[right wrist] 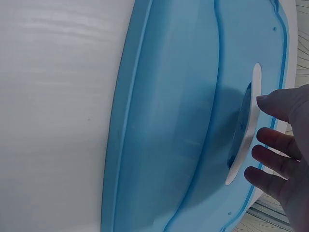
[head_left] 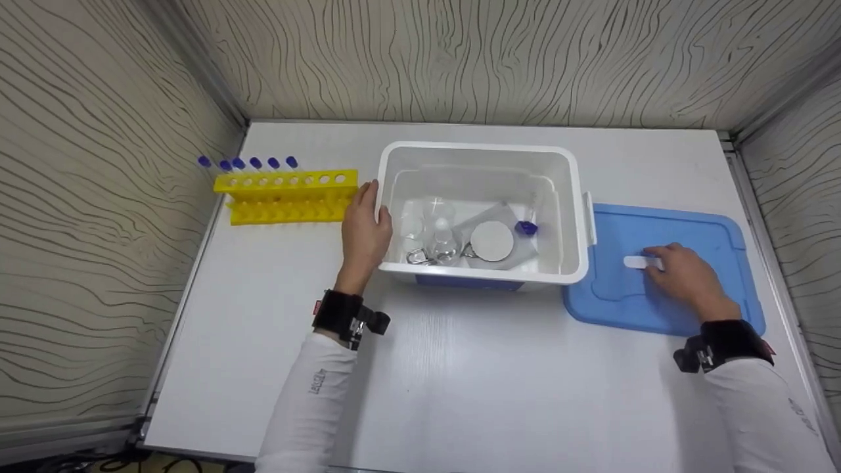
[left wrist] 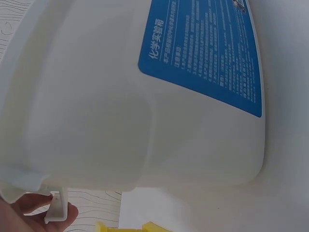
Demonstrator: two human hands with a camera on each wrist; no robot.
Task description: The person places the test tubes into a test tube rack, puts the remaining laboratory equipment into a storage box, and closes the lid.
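A white plastic box (head_left: 479, 146) with a blue printed label (left wrist: 203, 53) stands mid-table without its lid. My left hand (head_left: 366, 233) is at its left side; in the left wrist view the fingers curl round a white side latch (left wrist: 57, 208). Flat on the table to the right lies the blue lid (head_left: 670, 230) with a white handle (head_left: 635, 262). Over it is my right hand (head_left: 686, 276). In the right wrist view the thumb (right wrist: 271, 102) meets the handle's edge, while the other fingers are spread and apart from it.
Inside the box are a clear flask (head_left: 444, 246), a white round disc (head_left: 492, 241), a purple-capped tube (head_left: 526, 228) and a clear bag (head_left: 522, 253). A yellow rack (head_left: 289, 180) with several purple-capped tubes stands left of the box. Patterned walls enclose the table.
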